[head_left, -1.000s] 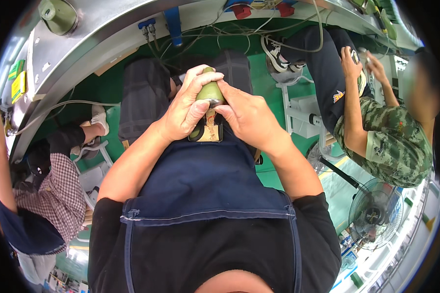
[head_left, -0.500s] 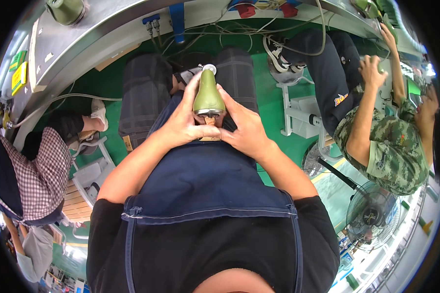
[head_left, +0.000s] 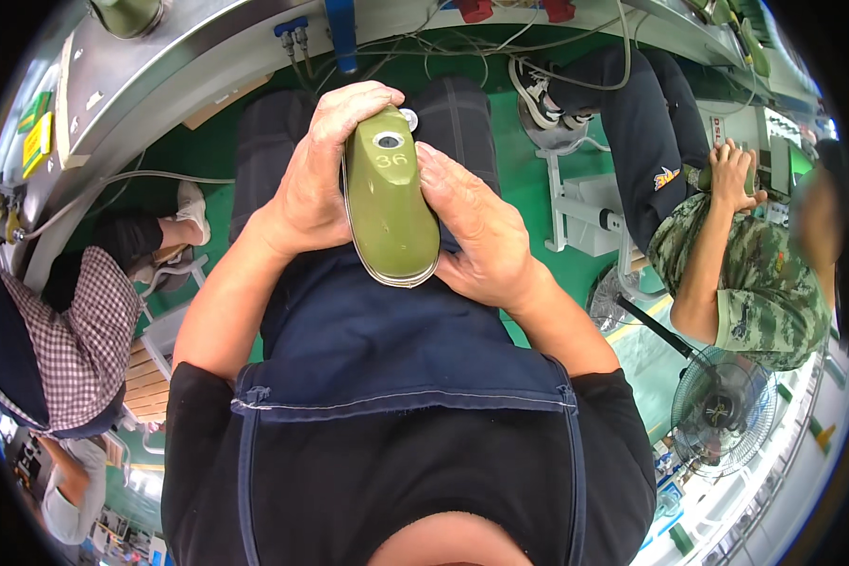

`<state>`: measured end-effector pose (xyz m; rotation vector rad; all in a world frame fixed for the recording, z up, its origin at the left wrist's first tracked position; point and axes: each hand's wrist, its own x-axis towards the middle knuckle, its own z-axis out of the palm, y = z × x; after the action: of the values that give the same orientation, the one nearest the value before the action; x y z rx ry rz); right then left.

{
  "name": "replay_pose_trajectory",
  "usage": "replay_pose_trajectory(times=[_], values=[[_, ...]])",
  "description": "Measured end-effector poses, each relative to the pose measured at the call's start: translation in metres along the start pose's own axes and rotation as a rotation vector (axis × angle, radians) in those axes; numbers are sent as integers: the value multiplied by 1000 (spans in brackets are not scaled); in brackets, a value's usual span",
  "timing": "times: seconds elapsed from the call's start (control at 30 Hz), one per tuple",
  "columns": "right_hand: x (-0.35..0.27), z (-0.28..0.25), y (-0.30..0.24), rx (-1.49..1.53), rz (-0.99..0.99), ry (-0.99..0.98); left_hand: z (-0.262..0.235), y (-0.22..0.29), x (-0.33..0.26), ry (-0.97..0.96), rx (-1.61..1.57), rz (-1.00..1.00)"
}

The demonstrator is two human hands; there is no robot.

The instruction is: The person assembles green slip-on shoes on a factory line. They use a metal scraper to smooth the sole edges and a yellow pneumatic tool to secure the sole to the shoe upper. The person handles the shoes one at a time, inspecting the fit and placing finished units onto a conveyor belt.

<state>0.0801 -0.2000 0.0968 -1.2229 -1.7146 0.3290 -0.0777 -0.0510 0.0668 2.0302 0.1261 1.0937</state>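
A glossy olive-green shoe last (head_left: pixel 393 212) is held, its ringed hole (head_left: pixel 387 141) exposed.

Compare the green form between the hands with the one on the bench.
The held form is gripped between the left hand and right hand; the bench form rests on the bench, no hand touching its visible part. Most of the held form shows; the picture's edge cuts off the bench form. The held form shows a ringed hole and white marking; neither is visible on the bench form. Both are olive green.
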Motion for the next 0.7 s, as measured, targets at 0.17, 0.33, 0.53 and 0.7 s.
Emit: replay_pose_trajectory(times=[0.17,0.33,0.53,0.7], values=[[17,-9,-15,133,179,-81,-24,-9,15,-31,127,132],[37,-9,-17,493,524,-70,-52,-6,64,-276,264,272],[126,18,-8,586,626,144,-101,-18,110,-164,559,359],[206,71,34,724,528,281,-150,-38,103,173,809,-37]])
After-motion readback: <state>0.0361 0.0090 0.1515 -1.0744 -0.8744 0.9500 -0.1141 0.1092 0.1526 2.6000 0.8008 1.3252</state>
